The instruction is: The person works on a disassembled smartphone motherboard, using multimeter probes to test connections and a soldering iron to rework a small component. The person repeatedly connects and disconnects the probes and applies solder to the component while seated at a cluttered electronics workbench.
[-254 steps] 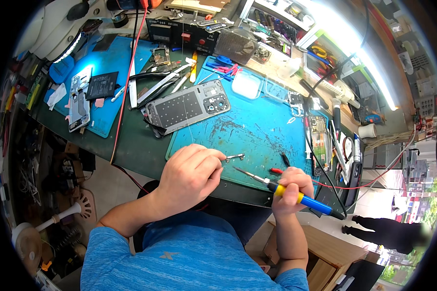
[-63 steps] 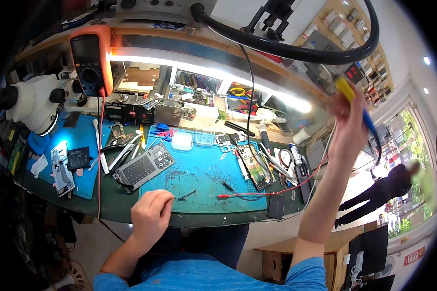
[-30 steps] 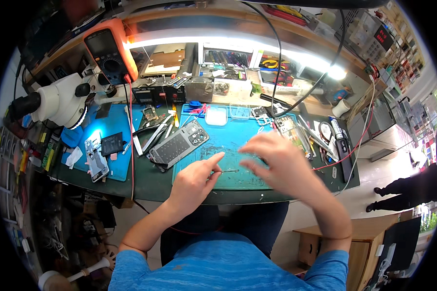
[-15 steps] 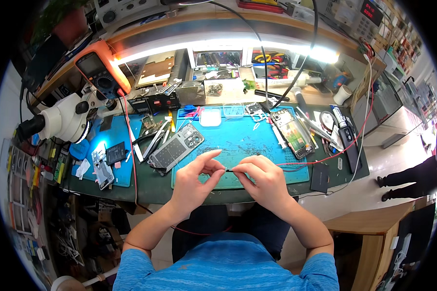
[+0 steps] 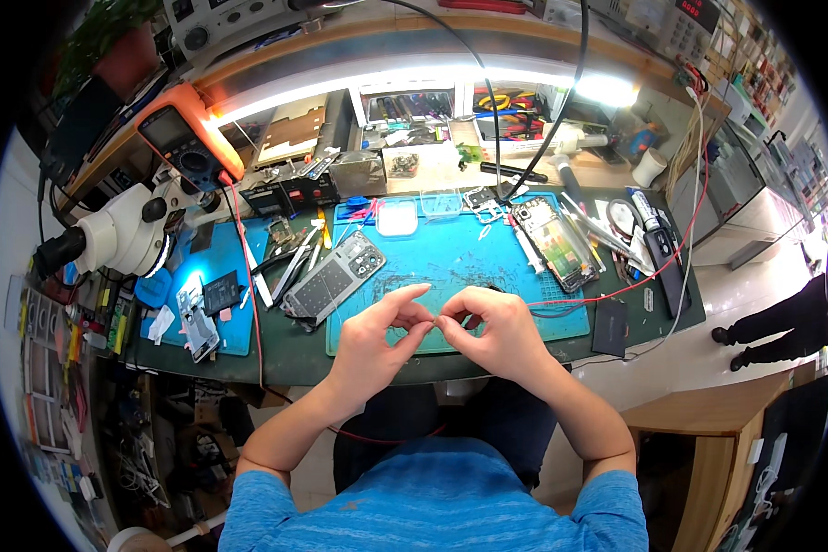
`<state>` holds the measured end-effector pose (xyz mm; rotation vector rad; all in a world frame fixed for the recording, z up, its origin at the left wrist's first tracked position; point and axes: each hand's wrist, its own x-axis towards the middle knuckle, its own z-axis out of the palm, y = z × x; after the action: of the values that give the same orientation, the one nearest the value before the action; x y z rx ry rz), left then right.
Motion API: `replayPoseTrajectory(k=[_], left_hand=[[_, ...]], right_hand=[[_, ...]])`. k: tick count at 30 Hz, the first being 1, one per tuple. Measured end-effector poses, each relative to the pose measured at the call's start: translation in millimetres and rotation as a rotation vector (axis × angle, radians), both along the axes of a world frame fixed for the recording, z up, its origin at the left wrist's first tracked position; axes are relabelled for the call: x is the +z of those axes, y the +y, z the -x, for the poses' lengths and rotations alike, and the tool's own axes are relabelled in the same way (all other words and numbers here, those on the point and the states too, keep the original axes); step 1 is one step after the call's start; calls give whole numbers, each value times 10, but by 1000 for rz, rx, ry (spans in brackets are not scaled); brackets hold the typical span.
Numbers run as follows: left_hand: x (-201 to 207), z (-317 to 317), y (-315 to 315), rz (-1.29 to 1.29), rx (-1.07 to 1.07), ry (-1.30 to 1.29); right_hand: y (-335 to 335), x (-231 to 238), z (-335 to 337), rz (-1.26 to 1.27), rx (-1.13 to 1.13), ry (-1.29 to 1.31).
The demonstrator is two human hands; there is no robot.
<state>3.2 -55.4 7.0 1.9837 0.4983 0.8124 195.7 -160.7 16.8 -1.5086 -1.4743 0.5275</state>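
Note:
My left hand (image 5: pixel 375 339) and my right hand (image 5: pixel 499 333) meet fingertip to fingertip over the near edge of the blue work mat (image 5: pixel 405 285). Each has thumb and forefinger pinched together. Whatever lies between the tips is too small and covered to name. A red wire (image 5: pixel 607 295) runs in from the right to behind my right hand; whether it reaches my fingers I cannot tell. Left of my left hand lies a grey phone back housing (image 5: pixel 336 279) with a camera cluster. Beyond my right hand rests an opened phone (image 5: pixel 556 244) with its green inner board bare.
An orange multimeter (image 5: pixel 189 138) leans at the back left, above a white microscope (image 5: pixel 124 230). A second blue mat (image 5: pixel 235 340) carries phone parts. A clear tray (image 5: pixel 396 218) stands at the mat's far side. Tweezers and tools (image 5: pixel 616 239) crowd the right. A person's legs (image 5: pixel 782 322) show far right.
My right thumb and forefinger have closed in toward the left fingertips. The short dark piece seen between them before is now covered. The view has shifted slightly.

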Motion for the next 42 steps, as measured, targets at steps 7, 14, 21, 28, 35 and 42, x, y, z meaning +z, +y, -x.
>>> replayPoseTrajectory(k=[7, 14, 21, 28, 35, 42], left_hand=[[-61, 7, 46, 238, -14, 4], [-137, 28, 112, 532, -82, -81], [-98, 61, 109, 532, -97, -50], [-67, 69, 115, 657, -136, -59], [-135, 61, -32, -167, 72, -239], [-104, 78, -68, -571, 73, -317]], right_hand=[[-35, -123, -2, -141, -11, -116], [-65, -175, 0, -235, -2, -138], [-109, -170, -47, -173, 34, -20], [-92, -294, -78, -260, 63, -73], [-180, -273, 78, -126, 47, 718], [-251, -313, -5, -122, 144, 803]])
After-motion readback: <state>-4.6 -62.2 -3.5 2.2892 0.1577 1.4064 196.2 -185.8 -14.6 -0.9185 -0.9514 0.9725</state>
